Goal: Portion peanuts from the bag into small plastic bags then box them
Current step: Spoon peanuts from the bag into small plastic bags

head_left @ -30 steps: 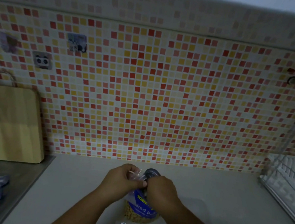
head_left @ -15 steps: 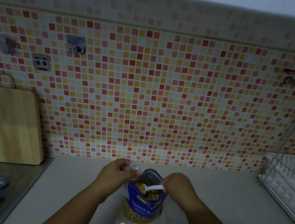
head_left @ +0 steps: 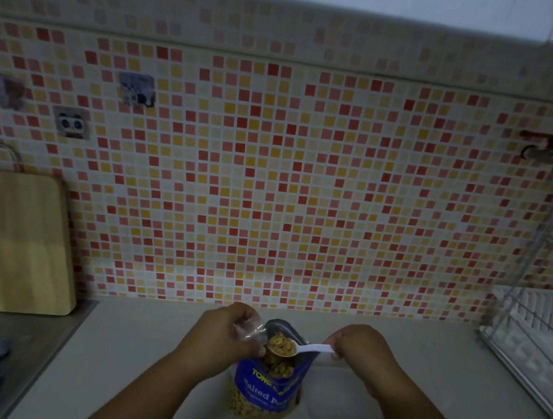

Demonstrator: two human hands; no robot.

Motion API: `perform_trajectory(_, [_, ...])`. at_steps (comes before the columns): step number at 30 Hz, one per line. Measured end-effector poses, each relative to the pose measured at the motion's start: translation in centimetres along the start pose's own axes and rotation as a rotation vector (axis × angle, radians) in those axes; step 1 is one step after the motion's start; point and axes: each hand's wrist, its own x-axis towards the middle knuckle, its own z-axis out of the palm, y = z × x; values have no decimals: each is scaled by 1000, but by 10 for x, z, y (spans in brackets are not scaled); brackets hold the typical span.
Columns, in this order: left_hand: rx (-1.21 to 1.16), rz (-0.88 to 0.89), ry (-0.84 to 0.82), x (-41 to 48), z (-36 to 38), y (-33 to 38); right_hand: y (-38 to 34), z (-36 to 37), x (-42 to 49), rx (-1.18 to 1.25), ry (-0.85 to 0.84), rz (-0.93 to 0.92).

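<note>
Countertop (head_left: 135, 348) update: right hand (head_left: 360, 351) just lifted a heaped plastic spoon (head_left: 290, 347) from the peanut bag (head_left: 266, 390); left hand (head_left: 222, 336) pinches the small plastic bag (head_left: 249, 330) beside it, ready.

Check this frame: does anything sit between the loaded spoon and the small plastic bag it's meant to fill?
Nothing visible does. The spoon, held by the right hand, sits beside the small clear bag in the left hand, above the peanut bag.

Bare counter (head_left: 148, 350) left of peanut bag (head_left: 264, 390), dish rack (head_left: 536, 335) blocking far right, cutting board (head_left: 13, 241) against wall
</note>
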Motion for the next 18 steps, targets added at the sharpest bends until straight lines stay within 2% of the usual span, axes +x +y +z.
perform_trajectory(8, [262,37,-19,5,11,8,13,-20,-19,-4,41,16])
perform_trajectory(16, [307,43,-69,14,25,11,6,-21,-26,7,83,-12])
perform_trajectory(18, [310,52,-82,16,30,12,2,-21,-27,94,121,-18])
